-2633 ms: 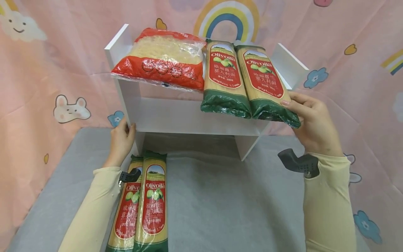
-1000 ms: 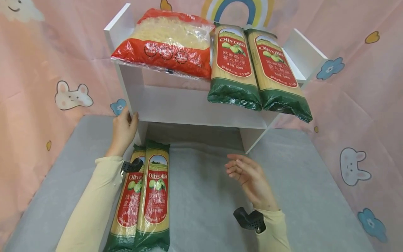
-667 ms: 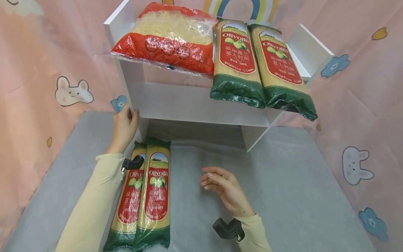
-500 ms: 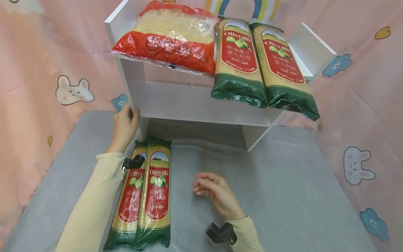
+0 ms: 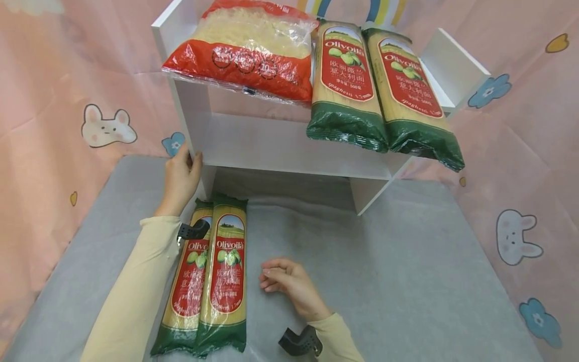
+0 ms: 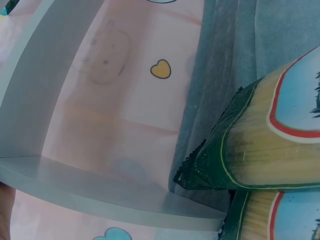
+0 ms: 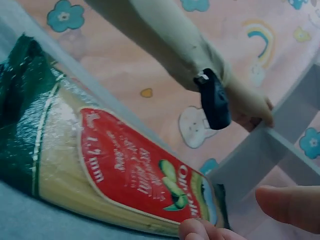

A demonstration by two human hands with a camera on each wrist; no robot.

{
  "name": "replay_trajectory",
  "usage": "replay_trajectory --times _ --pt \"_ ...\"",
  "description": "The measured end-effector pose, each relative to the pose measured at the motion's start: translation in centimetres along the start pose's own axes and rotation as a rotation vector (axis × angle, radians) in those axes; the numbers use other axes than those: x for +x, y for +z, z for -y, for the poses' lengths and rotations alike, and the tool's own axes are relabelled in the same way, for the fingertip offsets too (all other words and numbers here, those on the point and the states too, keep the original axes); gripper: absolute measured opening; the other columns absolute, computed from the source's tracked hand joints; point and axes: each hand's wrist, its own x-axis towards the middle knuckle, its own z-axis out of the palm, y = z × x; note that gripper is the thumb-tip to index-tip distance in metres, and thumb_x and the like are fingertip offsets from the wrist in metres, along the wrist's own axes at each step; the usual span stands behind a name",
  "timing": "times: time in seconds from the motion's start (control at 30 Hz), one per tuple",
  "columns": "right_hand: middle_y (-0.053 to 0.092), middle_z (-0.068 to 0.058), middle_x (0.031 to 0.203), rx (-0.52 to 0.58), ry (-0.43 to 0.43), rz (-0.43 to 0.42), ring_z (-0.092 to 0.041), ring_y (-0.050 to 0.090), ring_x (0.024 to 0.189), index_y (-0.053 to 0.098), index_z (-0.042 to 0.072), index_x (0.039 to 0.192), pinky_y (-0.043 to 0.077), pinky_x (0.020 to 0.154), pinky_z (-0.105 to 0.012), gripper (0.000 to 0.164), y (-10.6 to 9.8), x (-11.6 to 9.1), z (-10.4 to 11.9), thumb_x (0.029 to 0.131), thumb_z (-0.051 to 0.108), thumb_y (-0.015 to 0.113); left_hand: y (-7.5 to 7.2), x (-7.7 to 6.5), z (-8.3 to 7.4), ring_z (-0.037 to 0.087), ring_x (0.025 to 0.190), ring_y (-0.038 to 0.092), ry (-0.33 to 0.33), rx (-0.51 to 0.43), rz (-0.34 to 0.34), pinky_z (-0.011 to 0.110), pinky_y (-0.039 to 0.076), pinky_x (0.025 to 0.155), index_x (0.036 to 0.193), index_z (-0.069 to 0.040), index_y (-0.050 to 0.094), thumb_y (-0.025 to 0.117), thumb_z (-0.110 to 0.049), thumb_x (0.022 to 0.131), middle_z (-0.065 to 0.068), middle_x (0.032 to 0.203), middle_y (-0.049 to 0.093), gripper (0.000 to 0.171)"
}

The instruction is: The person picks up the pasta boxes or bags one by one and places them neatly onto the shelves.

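Note:
My left hand (image 5: 180, 181) grips the left upright of a white shelf (image 5: 294, 146), thumb at its front edge. Two spaghetti packs lie side by side on the table below: the right-hand pack (image 5: 226, 281) partly overlaps the left-hand pack (image 5: 181, 306). Just right of them hovers my right hand (image 5: 291, 286), fingers loosely bent and holding nothing. In the right wrist view its thumb (image 7: 290, 207) and fingertips stand apart near a spaghetti pack (image 7: 135, 170). On the shelf's top rest a red noodle bag (image 5: 253, 55) and two more spaghetti packs (image 5: 346, 75), their green ends jutting past the front.
A grey cloth (image 5: 407, 281) covers the table. Behind and at the sides hangs a pink curtain (image 5: 520, 151) with cartoon prints. The shelf's right upright (image 5: 368, 196) stands on the cloth at the back.
My right hand has left the right spaghetti pack on the shelf's top and moved down and left toward the packs on the table. My left hand keeps its grip; the head view has tilted down.

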Motion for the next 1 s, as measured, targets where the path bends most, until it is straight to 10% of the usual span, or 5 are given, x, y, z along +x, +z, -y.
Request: replay_trajectory --times 1.0 --pt "0.066 -0.013 0.087 -0.091 0.007 -0.054 -0.017 0.064 0.075 0.054 -0.016 0.108 0.054 0.071 -0.034 0.03 2.2 1.3 -2.4 0.087 0.003 0.062 0.1 0.0 0.1 0.015 0.05 0.035 -0.004 -0.004 -0.013 0.027 0.028 0.049 0.098 0.005 0.055 0.048 -0.003 0.096 0.014 0.061 0.047 0.011"
